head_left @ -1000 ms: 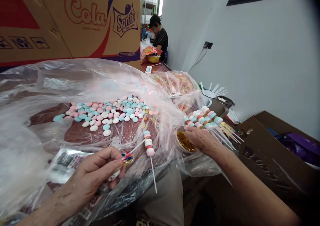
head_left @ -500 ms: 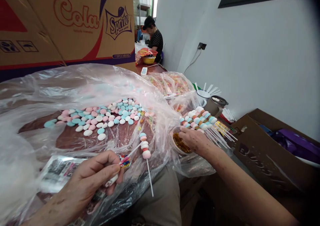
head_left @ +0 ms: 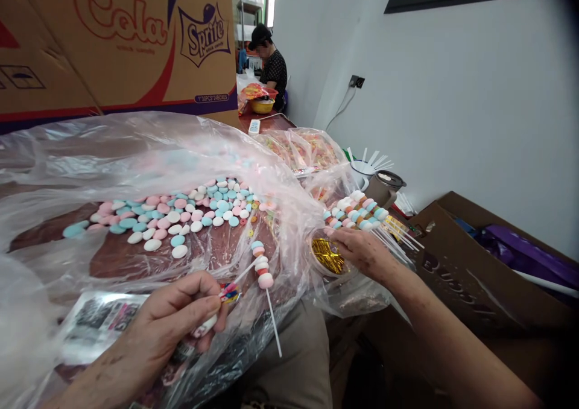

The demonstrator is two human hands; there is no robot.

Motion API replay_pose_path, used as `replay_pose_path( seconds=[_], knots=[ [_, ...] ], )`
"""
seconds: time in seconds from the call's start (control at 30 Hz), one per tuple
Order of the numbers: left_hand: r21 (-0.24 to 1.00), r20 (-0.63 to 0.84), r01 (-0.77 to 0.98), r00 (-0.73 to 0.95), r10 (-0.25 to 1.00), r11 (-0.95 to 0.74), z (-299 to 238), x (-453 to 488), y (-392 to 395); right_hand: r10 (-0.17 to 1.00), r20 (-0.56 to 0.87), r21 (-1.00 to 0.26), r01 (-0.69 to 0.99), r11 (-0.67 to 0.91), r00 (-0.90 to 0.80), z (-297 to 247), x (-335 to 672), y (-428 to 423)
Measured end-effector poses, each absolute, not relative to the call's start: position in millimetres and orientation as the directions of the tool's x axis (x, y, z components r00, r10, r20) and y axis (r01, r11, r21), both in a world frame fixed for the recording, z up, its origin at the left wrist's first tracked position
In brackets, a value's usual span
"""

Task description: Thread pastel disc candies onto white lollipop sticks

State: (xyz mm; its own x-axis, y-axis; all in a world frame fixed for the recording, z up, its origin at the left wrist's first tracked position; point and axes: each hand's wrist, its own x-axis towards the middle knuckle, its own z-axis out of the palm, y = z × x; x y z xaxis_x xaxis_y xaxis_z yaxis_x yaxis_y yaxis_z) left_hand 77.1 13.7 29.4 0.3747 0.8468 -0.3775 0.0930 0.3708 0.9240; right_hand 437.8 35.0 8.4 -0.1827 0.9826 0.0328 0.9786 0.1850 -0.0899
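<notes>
My left hand [head_left: 185, 312] is closed round a candy skewer; a white stick pokes out past the fingertips and a white candy shows under the thumb. Beside it, another candy skewer [head_left: 261, 265] of pink, white and blue pieces lies on the clear plastic sheet, its stick pointing toward me. My right hand [head_left: 366, 255] is over the right rim of a round tub [head_left: 311, 249] of gold twist ties [head_left: 329, 257]. Its fingers are pressed together, and whatever may be between the tips is hidden. Just behind that hand lie several finished candy skewers [head_left: 355, 211].
Loose pastel candies [head_left: 178, 207] are spread on the plastic-covered table. A cardboard carton [head_left: 136, 47] stands behind. At the back right are a cup of white sticks [head_left: 364, 168] and a lidded mug [head_left: 384, 186]. An open brown box [head_left: 456, 264] sits right. A person [head_left: 274, 65] sits farther back.
My right hand has come up out of the tub toward its right rim, uncovering the gold twist ties. My left hand keeps its hold. The whole view has shifted slightly.
</notes>
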Motion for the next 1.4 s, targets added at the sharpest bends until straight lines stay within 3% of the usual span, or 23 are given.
replay_pose_path(
  seconds=[0.1, 0.17, 0.27, 0.33, 0.5, 0.67, 0.93, 1.0, 1.03, 1.1, 1.17, 1.2, 1.27, 1.4],
  knots=[
    [0.916, -0.392, 0.074, 0.364, 0.845, 0.394, 33, 81, 11, 0.969, 0.235, -0.253, 0.959, 0.131, -0.070, 9, 436, 30],
    [0.911, -0.395, 0.048, 0.382, 0.835, 0.410, 33, 85, 9, 0.932, 0.355, -0.454, 0.885, 0.105, 0.072, 13, 421, 25],
    [0.914, -0.344, -0.032, 0.465, 0.816, 0.404, 32, 92, 10, 0.905, 0.375, -0.757, 0.629, 0.176, 0.199, 17, 372, 16],
    [0.920, -0.288, -0.094, 0.495, 0.820, 0.380, 30, 97, 11, 0.941, 0.319, -0.852, 0.470, 0.232, 0.114, 18, 331, 10],
    [0.913, -0.263, -0.178, 0.426, 0.865, 0.366, 29, 100, 8, 0.961, 0.263, -0.935, 0.225, 0.275, -0.083, 9, 261, 3],
    [0.898, -0.287, -0.222, 0.357, 0.889, 0.379, 26, 91, 5, 0.949, 0.282, -0.927, 0.215, 0.307, -0.140, 2, 251, 5],
    [0.923, -0.199, -0.285, 0.223, 0.954, 0.259, 18, 88, 8, 0.965, 0.209, -0.954, 0.183, 0.237, -0.160, 5, 235, 4],
    [0.948, -0.186, -0.227, 0.176, 0.967, 0.224, 16, 89, 10, 0.929, 0.339, -0.875, 0.313, 0.369, -0.148, 1, 230, 4],
    [0.960, -0.185, -0.184, 0.148, 0.971, 0.211, 15, 89, 11, 0.876, 0.458, -0.766, 0.433, 0.475, -0.151, -2, 229, 4],
    [0.977, -0.196, -0.066, 0.124, 0.973, 0.205, 14, 88, 15, 0.686, 0.684, -0.404, 0.655, 0.638, -0.246, -7, 229, 6],
    [0.974, -0.226, 0.060, 0.167, 0.960, 0.219, 15, 84, 20, 0.508, 0.750, -0.067, 0.715, 0.696, -0.424, -8, 234, 10],
    [0.967, -0.248, 0.115, 0.222, 0.943, 0.227, 16, 81, 23, 0.449, 0.735, 0.037, 0.691, 0.722, -0.508, -7, 238, 12],
    [0.951, -0.299, 0.189, 0.368, 0.881, 0.244, 21, 75, 29, 0.362, 0.673, 0.133, 0.588, 0.798, -0.644, -3, 248, 18],
    [0.914, -0.406, 0.306, 0.640, 0.652, 0.268, 32, 65, 38, 0.264, 0.510, 0.141, 0.382, 0.913, -0.819, 11, 264, 26]
  ],
)
